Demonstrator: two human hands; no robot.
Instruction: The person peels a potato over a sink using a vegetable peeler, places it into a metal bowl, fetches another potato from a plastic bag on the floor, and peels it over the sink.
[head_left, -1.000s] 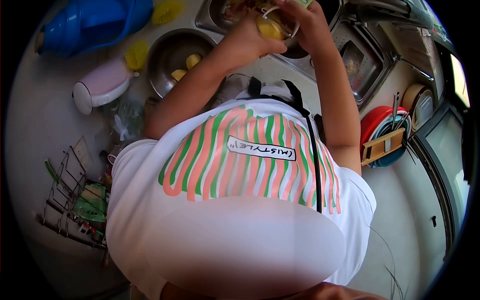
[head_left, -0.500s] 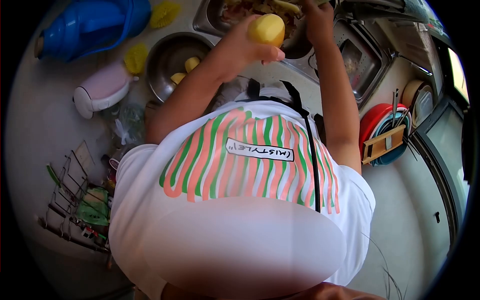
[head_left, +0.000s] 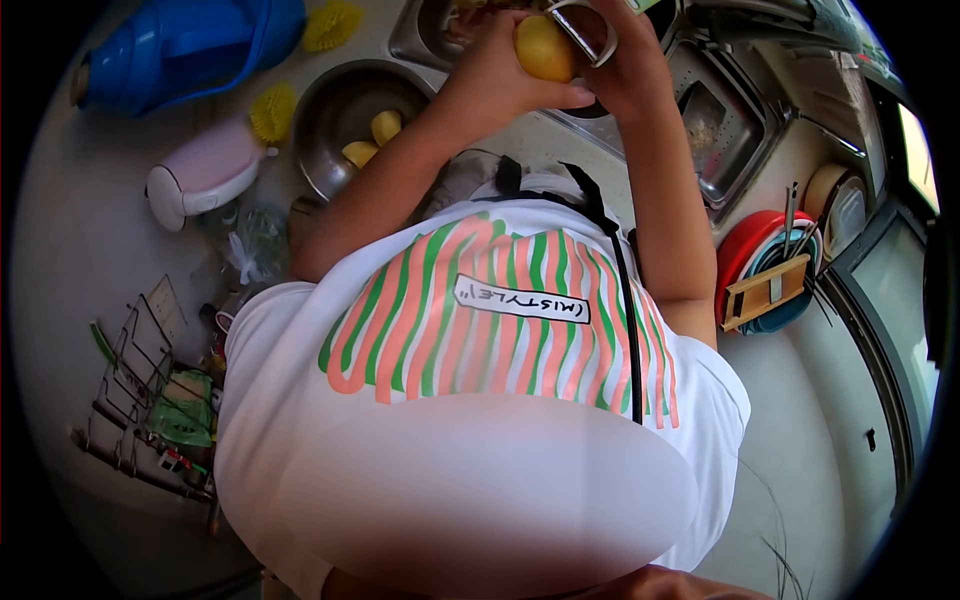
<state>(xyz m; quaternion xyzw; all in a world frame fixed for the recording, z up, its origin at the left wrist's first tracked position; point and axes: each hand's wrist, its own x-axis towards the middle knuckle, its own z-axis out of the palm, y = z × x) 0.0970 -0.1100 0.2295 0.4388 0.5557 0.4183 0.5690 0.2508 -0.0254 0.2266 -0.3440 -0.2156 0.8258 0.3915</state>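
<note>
The left hand's (head_left: 495, 75) fingers are cupping the potato (head_left: 543, 50), steadying it; the right hand's (head_left: 635, 65) are gripping the peeler (head_left: 577, 36) alongside.

Counter: pale, smooth top (head_left: 605, 160) is running across the front, its near edge passing close to the wearer's waist.
Sink: steel unit (head_left: 770, 150) is sitting in the counter, its basins lining up along the front; the rightmost is showing a perforated floor.
Glazing: glass pane (head_left: 900, 285) is standing beyond the counter's right end, a dark frame (head_left: 848, 288) bordering it.
Light: bright opening (head_left: 917, 155) is glowing white above the pane; the lower left side is falling into shadow.
Rack: dark wire rack (head_left: 125, 462) is standing toward the near left.
Right-hand surface: pale grey expanse (head_left: 800, 400) is spreading beside the frame; floor or wall, cannot tell.
</note>
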